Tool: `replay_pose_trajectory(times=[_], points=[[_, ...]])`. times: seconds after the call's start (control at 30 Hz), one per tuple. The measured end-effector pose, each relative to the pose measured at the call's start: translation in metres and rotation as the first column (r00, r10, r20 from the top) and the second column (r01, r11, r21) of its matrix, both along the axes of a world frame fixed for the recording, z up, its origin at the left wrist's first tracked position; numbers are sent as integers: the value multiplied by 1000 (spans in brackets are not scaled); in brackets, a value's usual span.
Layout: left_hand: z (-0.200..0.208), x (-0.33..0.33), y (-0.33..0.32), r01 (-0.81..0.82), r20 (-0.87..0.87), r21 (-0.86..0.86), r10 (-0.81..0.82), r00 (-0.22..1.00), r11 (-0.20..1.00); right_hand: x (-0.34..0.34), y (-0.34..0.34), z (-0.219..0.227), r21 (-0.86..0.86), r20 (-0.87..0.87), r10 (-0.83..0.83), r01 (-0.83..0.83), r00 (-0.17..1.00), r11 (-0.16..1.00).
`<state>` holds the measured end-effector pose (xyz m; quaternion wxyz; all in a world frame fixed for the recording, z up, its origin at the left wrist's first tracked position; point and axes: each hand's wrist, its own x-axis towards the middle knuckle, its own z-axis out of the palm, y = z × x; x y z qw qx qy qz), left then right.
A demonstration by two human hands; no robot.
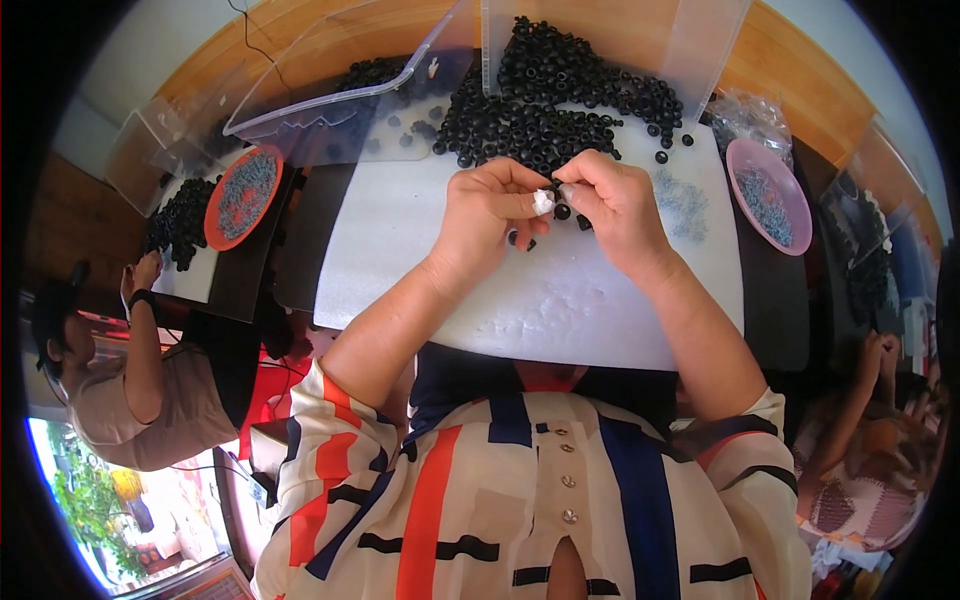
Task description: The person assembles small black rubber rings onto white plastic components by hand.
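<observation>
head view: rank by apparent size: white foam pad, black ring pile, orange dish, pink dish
1. White foam pad, clearly the largest.
2. Black ring pile.
3. Orange dish and pink dish: they look about alike, and fisheye bending near the rim makes ranking them unsure.

In front of you a wooden table (790, 60) carries a white foam sheet (560, 300) with a large heap of small black rubber rings (550, 95) at its far edge and a small pile of tiny metal screws (685, 205) to your right. Beside the sheet on dark mats sit a pink round plastic dish (768, 195) on the right and an orange round plastic dish (243, 195) on the left, and a clear plastic bin (340, 90) lies tipped at the far left.
</observation>
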<state>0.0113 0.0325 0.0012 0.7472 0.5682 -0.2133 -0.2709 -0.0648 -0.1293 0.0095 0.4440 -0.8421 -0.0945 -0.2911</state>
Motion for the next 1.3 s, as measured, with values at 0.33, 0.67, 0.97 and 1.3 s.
replay_pose_trajectory(times=[0.33, 0.67, 0.97, 1.3], points=[[2, 0, 1, 44, -135, -81, -54, 989, 996, 2, 6, -3, -8, 51, -54, 54, 997, 999], [-1, 0, 0, 19, -91, -74, -26, 996, 997, 4, 6, -2, -309, 239, -48, 123, 970, 943], [0, 2, 1, 29, -212, -121, -54, 976, 992, 6, 2, -1, -283, 213, 45, 18, 976, 959], [2, 3, 3, 44, -203, -165, -78, 976, 985, 1, 9, -1, -193, 181, 54, -19, 982, 981]])
